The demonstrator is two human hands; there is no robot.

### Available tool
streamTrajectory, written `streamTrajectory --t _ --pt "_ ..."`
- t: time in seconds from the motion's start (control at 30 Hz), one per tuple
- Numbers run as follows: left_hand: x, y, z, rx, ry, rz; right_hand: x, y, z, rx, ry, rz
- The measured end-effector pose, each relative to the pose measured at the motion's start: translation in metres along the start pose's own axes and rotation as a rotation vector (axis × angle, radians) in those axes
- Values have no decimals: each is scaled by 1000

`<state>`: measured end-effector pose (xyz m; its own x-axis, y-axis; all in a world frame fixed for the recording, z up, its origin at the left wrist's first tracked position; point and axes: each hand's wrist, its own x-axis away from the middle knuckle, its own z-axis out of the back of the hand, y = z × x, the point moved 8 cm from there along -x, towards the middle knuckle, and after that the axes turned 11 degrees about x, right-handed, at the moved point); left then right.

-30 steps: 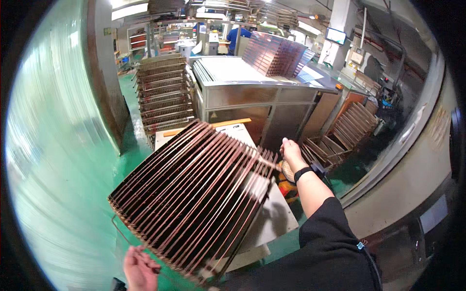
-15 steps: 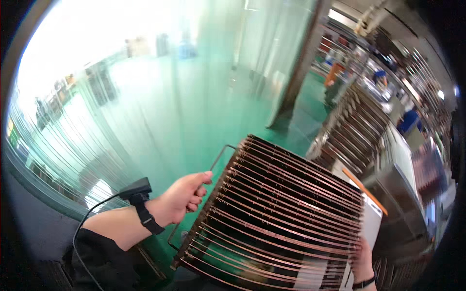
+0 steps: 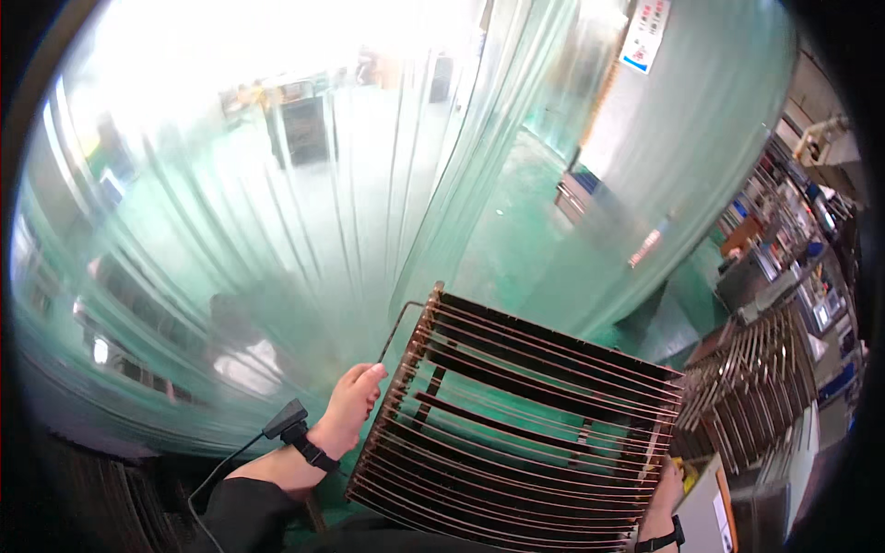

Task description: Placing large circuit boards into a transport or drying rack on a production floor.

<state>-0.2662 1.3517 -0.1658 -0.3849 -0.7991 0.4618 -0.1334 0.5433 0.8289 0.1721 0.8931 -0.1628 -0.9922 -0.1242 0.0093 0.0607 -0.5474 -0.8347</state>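
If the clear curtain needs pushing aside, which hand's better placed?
Left, probably: the left hand, though closed on the wire handle of the rack, is nearer the clear curtain. The right hand is at the rack's opposite side, by a white surface.

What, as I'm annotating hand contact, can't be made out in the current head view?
Head view: exactly how the right hand meets the slatted rack; the rack's side partly hides its grip.
Head view: part of the wire handle, covered by the left hand.
Head view: details of the dark box, blurred by the plastic curtain and glare.
Head view: the white sign's print, too small.
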Motion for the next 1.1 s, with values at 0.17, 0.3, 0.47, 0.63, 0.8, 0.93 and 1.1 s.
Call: streamTrajectory --t 0.17,0.3,0.47,0.63,0.8,0.93,1.1 --pt "-36 -1 -9 51 108 -3 -75 -26 -105 -205 -378 -41" --pt "-75 -14 -38 82 193 -100 -186 -19 -188 -66 -438 -35" --pt "-81 -35 -56 25 345 -290 -246 -82 -249 -76 -643 141" --pt "-57 -52 -72 -156 430 -505 -276 -80 -282 -152 -753 191" --pt "-63 -51 -68 -112 474 -464 -271 -93 -303 -94 -782 213" --pt "-125 -29 -17 -198 387 -409 -248 -106 -355 -155 -720 101" --pt "-215 19 48 -72 428 -344 -220 -187 -477 -138 -798 24"
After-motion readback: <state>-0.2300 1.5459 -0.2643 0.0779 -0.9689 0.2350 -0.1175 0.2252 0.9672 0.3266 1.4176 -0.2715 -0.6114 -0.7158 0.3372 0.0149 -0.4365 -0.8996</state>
